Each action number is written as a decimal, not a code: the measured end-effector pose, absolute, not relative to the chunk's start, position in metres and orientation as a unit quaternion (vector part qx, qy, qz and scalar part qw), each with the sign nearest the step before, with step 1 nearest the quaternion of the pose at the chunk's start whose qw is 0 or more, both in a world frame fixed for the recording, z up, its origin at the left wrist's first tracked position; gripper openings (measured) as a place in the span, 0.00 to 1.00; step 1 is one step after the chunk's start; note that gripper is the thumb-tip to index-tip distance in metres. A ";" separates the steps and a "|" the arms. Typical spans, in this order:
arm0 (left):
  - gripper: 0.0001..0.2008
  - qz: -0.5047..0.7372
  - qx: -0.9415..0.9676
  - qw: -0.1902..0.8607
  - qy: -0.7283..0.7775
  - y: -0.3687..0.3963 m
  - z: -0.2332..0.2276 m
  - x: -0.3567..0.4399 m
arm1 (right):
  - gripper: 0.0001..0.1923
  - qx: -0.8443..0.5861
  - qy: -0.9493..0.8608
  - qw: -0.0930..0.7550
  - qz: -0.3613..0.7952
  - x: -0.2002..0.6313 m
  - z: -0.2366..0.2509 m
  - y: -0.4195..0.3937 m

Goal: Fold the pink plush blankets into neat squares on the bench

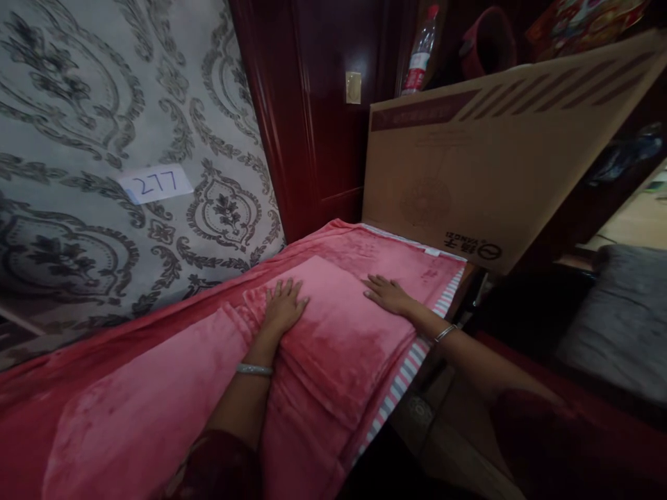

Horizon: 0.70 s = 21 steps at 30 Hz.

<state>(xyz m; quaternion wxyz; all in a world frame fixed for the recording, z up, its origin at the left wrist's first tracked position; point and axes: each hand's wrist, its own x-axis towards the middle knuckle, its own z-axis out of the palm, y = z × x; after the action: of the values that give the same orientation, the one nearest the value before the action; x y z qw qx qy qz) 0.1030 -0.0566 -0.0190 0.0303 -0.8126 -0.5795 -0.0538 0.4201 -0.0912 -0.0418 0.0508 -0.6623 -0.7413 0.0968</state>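
Observation:
A folded pink plush blanket (338, 319) lies in a layered, roughly square stack in the middle of the view. My left hand (284, 307) rests flat on its left edge, fingers spread. On the right side of the stack lies my right hand (388, 293), palm down with the fingers stretched out. Neither hand grips the cloth. Beneath the stack spreads more pink plush fabric (140, 389), which runs toward the lower left. A striped grey and white border (404, 380) shows along the right edge.
A large cardboard box (469, 160) stands behind the bedding, with a plastic bottle (420, 59) near its top left. Dark red wood panelling (317, 125) and patterned wallpaper (224, 201) bound the back and left. A grey plush item (620, 319) lies at the right.

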 end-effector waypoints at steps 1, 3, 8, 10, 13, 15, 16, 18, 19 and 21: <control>0.31 -0.052 -0.813 0.033 -0.579 -0.057 -0.018 0.103 | 0.33 -0.668 -0.737 0.051 0.091 0.423 -0.040 -0.095; 0.31 -0.046 -0.813 0.032 -0.580 -0.057 -0.014 0.105 | 0.32 -0.675 -0.731 0.059 0.080 0.423 -0.035 -0.103; 0.29 -0.020 -0.821 0.013 -0.570 -0.077 0.016 0.122 | 0.30 -0.611 -0.784 0.089 0.056 0.401 -0.017 -0.135; 0.24 -0.007 -0.846 0.007 -0.533 -0.104 0.030 0.134 | 0.29 -0.573 -0.812 0.097 0.057 0.388 -0.013 -0.151; 0.17 0.025 -0.902 -0.033 -0.430 -0.165 0.036 0.150 | 0.29 -0.519 -0.845 0.108 0.067 0.369 -0.013 -0.175; 0.18 0.017 -0.927 -0.055 -0.371 -0.208 0.027 0.155 | 0.29 -0.494 -0.860 0.103 0.074 0.364 -0.018 -0.186; 0.23 0.013 -0.935 -0.056 -0.350 -0.225 0.019 0.156 | 0.29 -0.490 -0.863 0.097 0.076 0.364 -0.021 -0.189; 0.32 0.037 -0.937 -0.069 -0.341 -0.250 0.001 0.155 | 0.30 -0.503 -0.857 0.085 0.071 0.373 -0.028 -0.190; 0.36 0.047 -0.935 -0.072 -0.345 -0.257 -0.008 0.155 | 0.31 -0.518 -0.849 0.083 0.064 0.381 -0.032 -0.189; 0.39 0.056 -0.930 -0.075 -0.355 -0.263 -0.021 0.153 | 0.31 -0.558 -0.824 0.084 0.054 0.403 -0.040 -0.185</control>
<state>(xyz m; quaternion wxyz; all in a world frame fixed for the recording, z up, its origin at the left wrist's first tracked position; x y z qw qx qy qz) 0.1533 -0.2634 -0.0209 -0.0747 -0.9302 -0.3550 0.0558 0.4028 -0.1850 -0.0401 0.0837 -0.5581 -0.8238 0.0544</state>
